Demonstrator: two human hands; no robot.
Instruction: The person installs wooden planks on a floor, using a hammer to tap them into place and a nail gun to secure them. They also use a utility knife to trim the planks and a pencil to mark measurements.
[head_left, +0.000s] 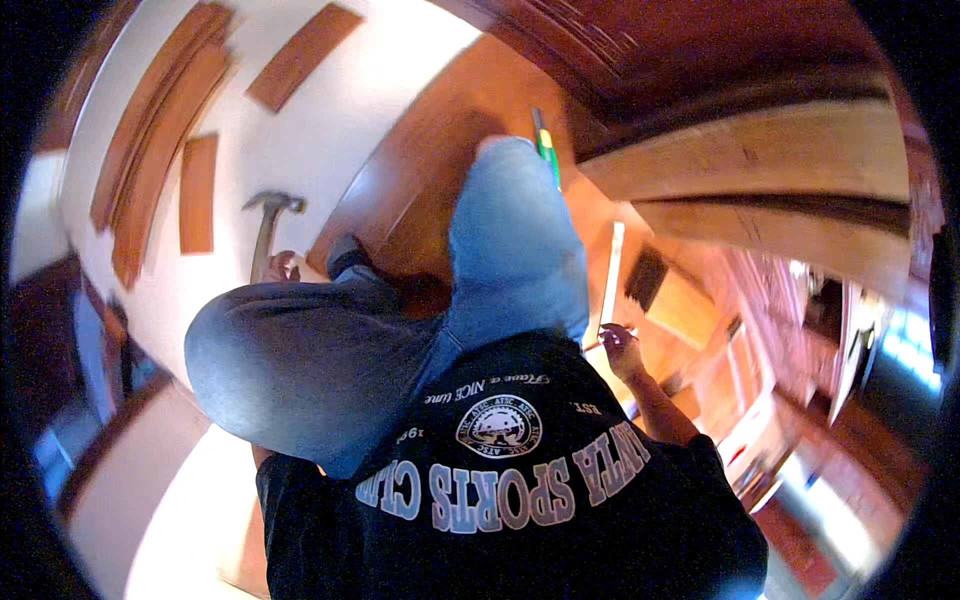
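My left hand (283, 266) shows beyond my bent left knee, its fingers curled at the handle of a claw hammer (266, 230). The hammer's head points away from me over the pale floor, and the knee hides the handle's lower end. Out to the right, my right hand (621, 352) is closed, with its fingers at the near end of a long narrow pale strip (613, 275). A thin stick-like thing seems to cross these fingers, but blur hides its kind. A green and yellow tool (546, 150) lies just past my right knee.
Reddish-brown floor planks (165, 150) lie loose on the pale floor at the far left, with shorter pieces (305, 57) nearby. Laid wooden flooring (420, 170) runs ahead of me. Large wooden boards (770, 160) stand at right, near a dark block (646, 277).
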